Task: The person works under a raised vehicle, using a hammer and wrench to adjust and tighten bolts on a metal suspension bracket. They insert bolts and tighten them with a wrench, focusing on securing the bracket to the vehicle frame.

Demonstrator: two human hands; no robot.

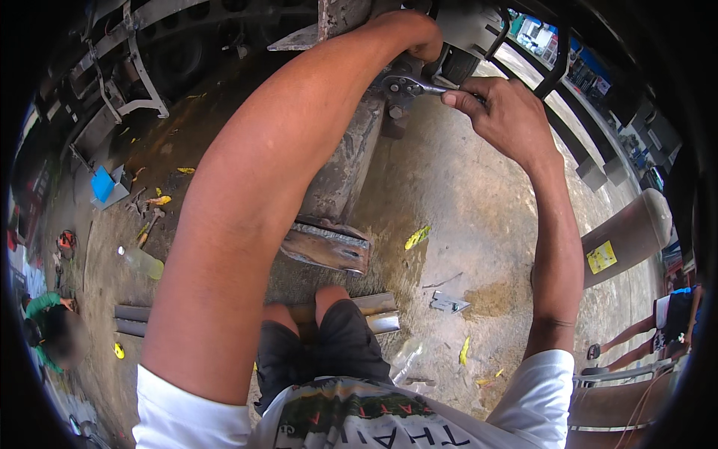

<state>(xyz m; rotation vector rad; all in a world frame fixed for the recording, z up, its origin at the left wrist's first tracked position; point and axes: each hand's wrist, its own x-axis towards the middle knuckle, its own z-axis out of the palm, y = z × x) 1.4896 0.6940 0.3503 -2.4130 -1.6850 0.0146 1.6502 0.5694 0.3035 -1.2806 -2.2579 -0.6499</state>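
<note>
My right hand (pixel 510 120) is closed round the handle of a shiny metal wrench (pixel 430 87), its thumb lying along the shaft. The far end of the wrench meets a dark bracket (pixel 396 88) with bolt heads on it, fixed to a rusty steel beam (pixel 350 161). Across the beam reaches my left arm, and my left hand (pixel 420 36) bends down behind the metal parts beside the bracket. Its fingers are hidden there, so whatever they touch does not show.
Below the beam juts a rusty plate (pixel 329 248). Metal strips (pixel 381 313) lie by my legs, and a small steel offcut (pixel 449 302) is on the wet concrete. A grey cylinder (pixel 628 236) lies at right. One person in green (pixel 52 329) is at left, another person (pixel 669 322) at right.
</note>
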